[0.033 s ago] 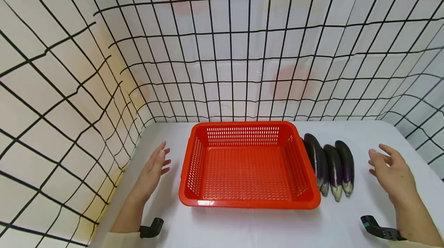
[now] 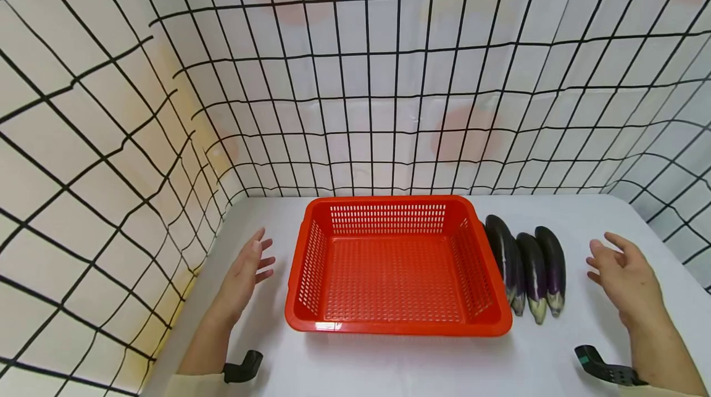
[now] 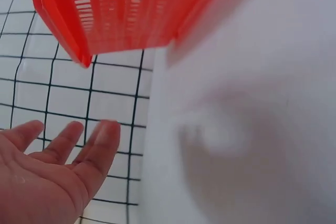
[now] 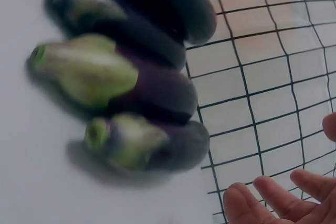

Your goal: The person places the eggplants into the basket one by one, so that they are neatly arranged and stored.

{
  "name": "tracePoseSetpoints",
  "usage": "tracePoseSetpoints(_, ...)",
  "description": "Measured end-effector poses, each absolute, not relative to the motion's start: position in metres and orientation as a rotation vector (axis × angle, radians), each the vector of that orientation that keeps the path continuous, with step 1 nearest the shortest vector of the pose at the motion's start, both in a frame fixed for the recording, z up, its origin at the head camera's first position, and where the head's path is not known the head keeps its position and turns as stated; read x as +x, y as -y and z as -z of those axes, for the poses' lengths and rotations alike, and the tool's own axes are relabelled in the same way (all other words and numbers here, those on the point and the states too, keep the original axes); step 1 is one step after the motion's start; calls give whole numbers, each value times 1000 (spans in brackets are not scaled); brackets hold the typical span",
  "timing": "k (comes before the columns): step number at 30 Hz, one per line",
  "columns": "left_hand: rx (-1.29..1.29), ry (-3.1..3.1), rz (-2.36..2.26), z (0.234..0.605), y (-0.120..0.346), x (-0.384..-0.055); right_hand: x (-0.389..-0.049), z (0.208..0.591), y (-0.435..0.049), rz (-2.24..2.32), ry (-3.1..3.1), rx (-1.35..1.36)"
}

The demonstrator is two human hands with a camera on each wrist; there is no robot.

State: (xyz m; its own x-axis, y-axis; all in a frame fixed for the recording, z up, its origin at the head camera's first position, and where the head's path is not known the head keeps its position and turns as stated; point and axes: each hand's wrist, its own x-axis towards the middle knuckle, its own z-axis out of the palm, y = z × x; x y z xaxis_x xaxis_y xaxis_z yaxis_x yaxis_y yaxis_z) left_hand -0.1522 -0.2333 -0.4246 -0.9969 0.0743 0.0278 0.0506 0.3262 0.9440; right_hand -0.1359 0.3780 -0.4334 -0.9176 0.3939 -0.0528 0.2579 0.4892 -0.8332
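A black grid [image 2: 397, 51] over pale sheeting takes up most of the head view, rising behind and to the sides of a white tabletop [image 2: 402, 365]; each wrist view catches only a part of it. On the tabletop sits a red plastic basket [image 2: 391, 326], upright. The head view looks down onto its perforated floor, whereas the left wrist view shows its slotted side from low down, and the right wrist view only a red scrap at the top edge.

At the basket's right, 4 eggplants [image 2: 534, 267] lie side by side, stem ends toward the person. The head view gives their length, though the rim overlaps the leftmost; whether they touch cannot be told. The right wrist view brings the green caps and cut stems up close.

The right hand [image 2: 629, 276] is near the eggplants, fingers loosely bent and apart. The left hand [image 2: 243, 275] is near the basket's left side, fingers extended and slightly spread; its palm shows only in the left wrist view. Black wrist pieces [image 2: 242, 368], 1 per arm, appear only in the head view.
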Motion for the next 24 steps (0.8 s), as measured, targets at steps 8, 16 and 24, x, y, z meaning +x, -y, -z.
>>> tracePoseSetpoints(8, -70, -2263, -2070, 435, 219, -151, -144, 448, -375, -1796, 2288, -671)
tracePoseSetpoints(16, -177, -2248, -2162, 445, 198, -157, -145, 460, -375, -1521, 2471, -839)
tracePoseSetpoints(24, -235, -2047, -2269, 446, 185, -159, -145, 466, -370, -1666, 2419, -811)
